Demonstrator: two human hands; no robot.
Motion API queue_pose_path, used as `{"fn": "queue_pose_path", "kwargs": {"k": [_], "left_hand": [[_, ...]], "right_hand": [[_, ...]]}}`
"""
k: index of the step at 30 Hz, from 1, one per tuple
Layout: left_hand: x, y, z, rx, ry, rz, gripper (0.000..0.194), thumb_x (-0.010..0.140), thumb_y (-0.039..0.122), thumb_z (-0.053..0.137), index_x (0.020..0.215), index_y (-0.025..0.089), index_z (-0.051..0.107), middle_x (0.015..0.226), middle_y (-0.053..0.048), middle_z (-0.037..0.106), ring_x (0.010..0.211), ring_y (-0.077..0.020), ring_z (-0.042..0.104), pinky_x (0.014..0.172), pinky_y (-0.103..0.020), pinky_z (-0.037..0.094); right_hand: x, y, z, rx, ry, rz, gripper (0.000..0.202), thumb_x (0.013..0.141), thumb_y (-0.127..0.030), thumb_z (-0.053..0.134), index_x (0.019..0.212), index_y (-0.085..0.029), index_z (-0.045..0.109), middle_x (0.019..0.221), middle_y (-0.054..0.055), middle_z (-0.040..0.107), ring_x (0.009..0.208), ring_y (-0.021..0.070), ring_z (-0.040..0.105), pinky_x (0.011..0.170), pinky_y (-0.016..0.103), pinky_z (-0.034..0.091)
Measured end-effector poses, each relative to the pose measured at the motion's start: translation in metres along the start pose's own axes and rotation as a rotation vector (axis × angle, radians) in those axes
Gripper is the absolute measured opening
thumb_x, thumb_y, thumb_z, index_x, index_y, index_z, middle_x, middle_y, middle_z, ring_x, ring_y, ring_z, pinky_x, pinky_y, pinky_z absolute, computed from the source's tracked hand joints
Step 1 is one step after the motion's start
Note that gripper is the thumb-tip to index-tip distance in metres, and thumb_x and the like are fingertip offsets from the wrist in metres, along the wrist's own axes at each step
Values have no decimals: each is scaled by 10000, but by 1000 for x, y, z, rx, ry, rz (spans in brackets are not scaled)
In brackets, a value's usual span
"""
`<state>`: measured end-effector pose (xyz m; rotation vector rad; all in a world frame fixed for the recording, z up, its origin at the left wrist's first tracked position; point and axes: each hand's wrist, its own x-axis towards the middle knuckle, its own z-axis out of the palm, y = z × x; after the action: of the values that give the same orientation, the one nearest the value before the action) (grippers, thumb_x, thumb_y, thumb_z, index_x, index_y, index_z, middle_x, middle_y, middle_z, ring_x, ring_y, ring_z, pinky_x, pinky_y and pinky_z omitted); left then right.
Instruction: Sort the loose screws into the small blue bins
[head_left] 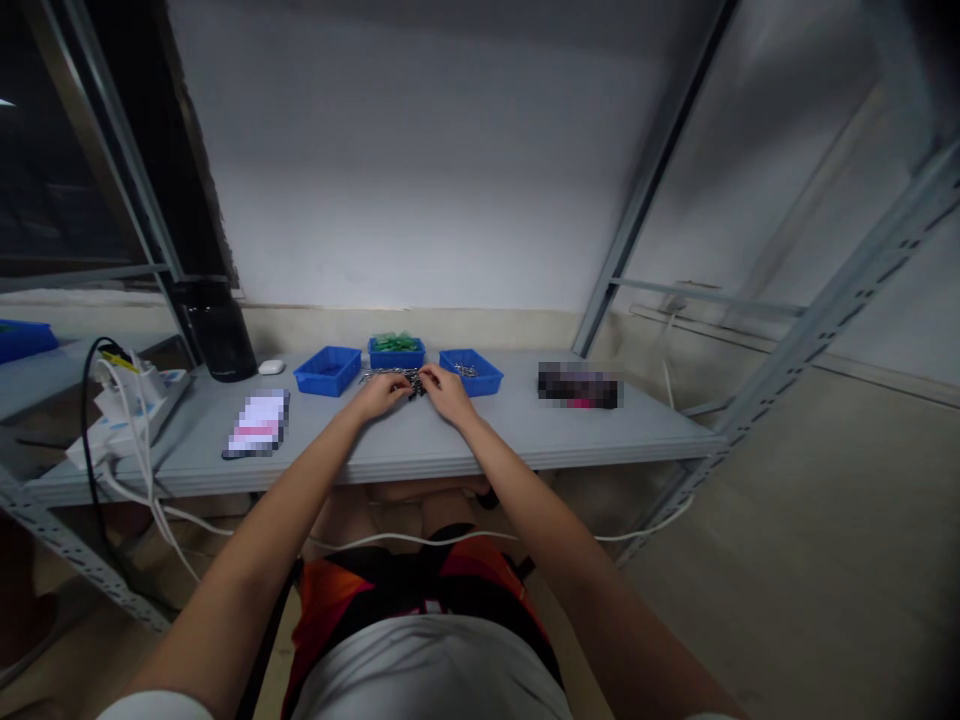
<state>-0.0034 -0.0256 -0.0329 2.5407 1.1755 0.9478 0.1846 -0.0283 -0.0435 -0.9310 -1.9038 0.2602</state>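
My left hand (384, 394) rests at a heap of small shiny metal pieces (414, 382) on the grey shelf top, its fingers curled in toward the heap. Facing it from the other side, my right hand (448, 394) has thumb and fingers drawn together over the same pieces. Whatever either hand pinches is too small to make out. Just behind are three blue trays: the left tray (328, 371) shows a bare blue floor, the middle tray (396, 356) contains green packets (394, 342), and the right tray (480, 380) contains some small metal pieces (465, 369).
A phone (259, 422) lies to the left, near a white earbud case (271, 367) and a black bottle (219, 330). White power strips (127, 415) with cables occupy the left end. A blurred dark object (579, 386) lies to the right. Metal uprights (637, 210) frame the shelf.
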Motion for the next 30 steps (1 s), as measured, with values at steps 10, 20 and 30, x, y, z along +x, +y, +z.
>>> {"fn": "queue_pose_path", "kwargs": {"k": [10,20,30], "left_hand": [[2,-11,1,107,-8,20,212,879,247,539,928,147,718,953,-82,735,863,-204,648,818,-277,469],[1,-12,1,159,-22,47,206,885,226,531,958,162,713,949,-80,734,867,-204,654,792,-267,471],[0,-10,0,143,17,-19,219,892,276,531,996,172,693,952,-69,723,845,-191,645,783,-266,474]], "right_hand": [[-1,2,3,152,-88,52,197,857,-292,506,971,-175,617,801,34,671,720,164,607,731,287,454],[-1,-2,3,226,-195,4,184,862,-313,504,863,-179,630,848,36,676,768,156,594,772,295,451],[-2,-9,-1,179,-141,40,218,867,-334,505,814,-172,640,804,33,686,737,146,594,751,266,448]]}}
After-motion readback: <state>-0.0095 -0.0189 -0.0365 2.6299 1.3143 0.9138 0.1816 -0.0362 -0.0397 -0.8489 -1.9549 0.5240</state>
